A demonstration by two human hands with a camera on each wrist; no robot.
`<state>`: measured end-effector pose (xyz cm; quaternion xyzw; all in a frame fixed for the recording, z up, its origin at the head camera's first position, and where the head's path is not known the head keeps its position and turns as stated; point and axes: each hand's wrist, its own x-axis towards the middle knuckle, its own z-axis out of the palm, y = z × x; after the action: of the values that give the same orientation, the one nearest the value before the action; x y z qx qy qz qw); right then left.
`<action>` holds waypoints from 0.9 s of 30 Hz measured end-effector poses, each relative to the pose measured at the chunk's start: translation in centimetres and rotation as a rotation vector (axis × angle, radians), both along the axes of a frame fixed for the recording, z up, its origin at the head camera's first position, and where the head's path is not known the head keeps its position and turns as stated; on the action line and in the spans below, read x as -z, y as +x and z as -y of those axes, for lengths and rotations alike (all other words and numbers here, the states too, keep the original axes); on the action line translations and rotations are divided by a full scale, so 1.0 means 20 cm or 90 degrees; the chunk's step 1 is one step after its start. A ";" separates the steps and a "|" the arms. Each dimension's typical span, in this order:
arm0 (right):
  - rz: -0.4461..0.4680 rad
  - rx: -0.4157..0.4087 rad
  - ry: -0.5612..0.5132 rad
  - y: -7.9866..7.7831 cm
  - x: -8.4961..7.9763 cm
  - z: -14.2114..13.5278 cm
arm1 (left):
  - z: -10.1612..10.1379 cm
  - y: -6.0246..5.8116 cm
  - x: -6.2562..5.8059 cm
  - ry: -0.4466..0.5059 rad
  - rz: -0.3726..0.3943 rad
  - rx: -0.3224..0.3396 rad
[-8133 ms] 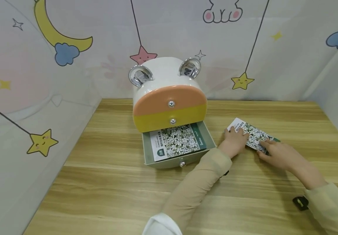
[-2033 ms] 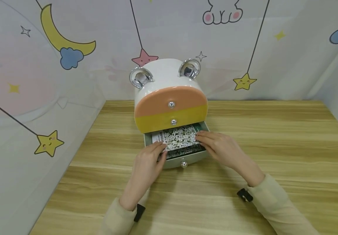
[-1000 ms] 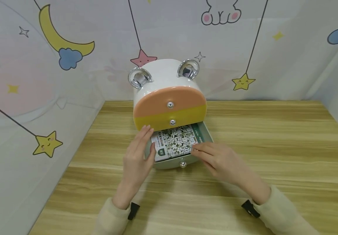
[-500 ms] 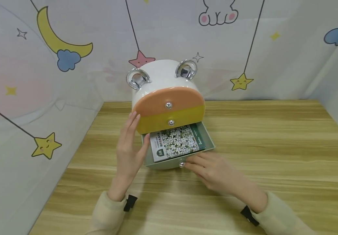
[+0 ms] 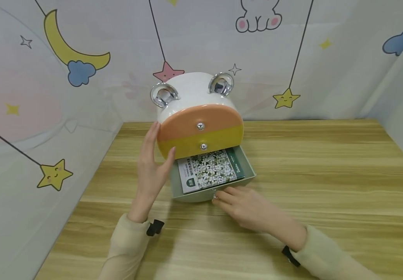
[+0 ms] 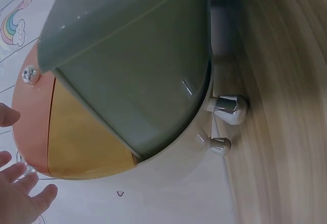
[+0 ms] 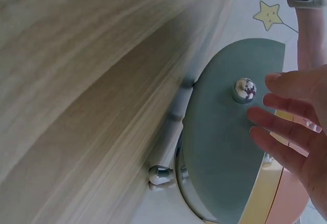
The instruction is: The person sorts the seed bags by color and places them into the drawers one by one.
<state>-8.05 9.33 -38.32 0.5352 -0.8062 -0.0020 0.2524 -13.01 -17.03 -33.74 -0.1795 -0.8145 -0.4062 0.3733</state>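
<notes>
A small white drawer cabinet [image 5: 196, 87] with chrome ears stands on the table, its green bottom drawer [image 5: 177, 184] pulled out. In that drawer lies a flower seed packet [image 5: 215, 169], white blossoms face up, over another whose dark edge shows. My left hand [image 5: 150, 171] is at the cabinet's left side, fingers extended along it and thumb spread toward the front; the left wrist view shows its fingertips [image 6: 43, 196]. My right hand [image 5: 245, 206] has its fingertips around the chrome knob [image 7: 245, 90] of the green drawer. In the right wrist view those fingers are loosely bent and a gap shows beside the knob.
Above the green drawer, the orange drawer [image 5: 184, 120] and yellow drawer [image 5: 222, 138] are closed, each with a chrome knob. Chrome feet [image 6: 230, 110] hold the cabinet off the wooden table [image 5: 313, 175]. A printed cloth wall [image 5: 264, 58] rises behind and at both sides.
The seed packet under both hands on the table at right now lies in the drawer. Both hands have let go; the left moved up to the cabinet's side, the right down to the knob.
</notes>
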 end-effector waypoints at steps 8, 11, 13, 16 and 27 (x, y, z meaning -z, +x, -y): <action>-0.041 -0.001 0.024 -0.01 0.02 0.03 | 0.01 -0.08 0.01 0.036 0.034 0.009; -0.044 0.001 0.039 -0.01 0.02 0.04 | 0.01 -0.11 0.01 0.060 0.055 0.023; -0.046 0.001 0.048 -0.01 0.02 0.04 | 0.02 -0.12 0.01 0.085 0.075 0.030; -0.053 0.001 0.058 -0.02 0.03 0.05 | 0.02 -0.14 0.00 0.126 0.112 0.046; -0.074 -0.008 0.058 -0.04 0.05 0.09 | -0.01 -0.11 -0.09 0.173 0.207 0.115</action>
<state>-8.93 7.60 -39.24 0.5501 -0.7859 -0.0682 0.2741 -15.18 -16.79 -31.92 -0.1319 -0.7822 -0.5676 0.2204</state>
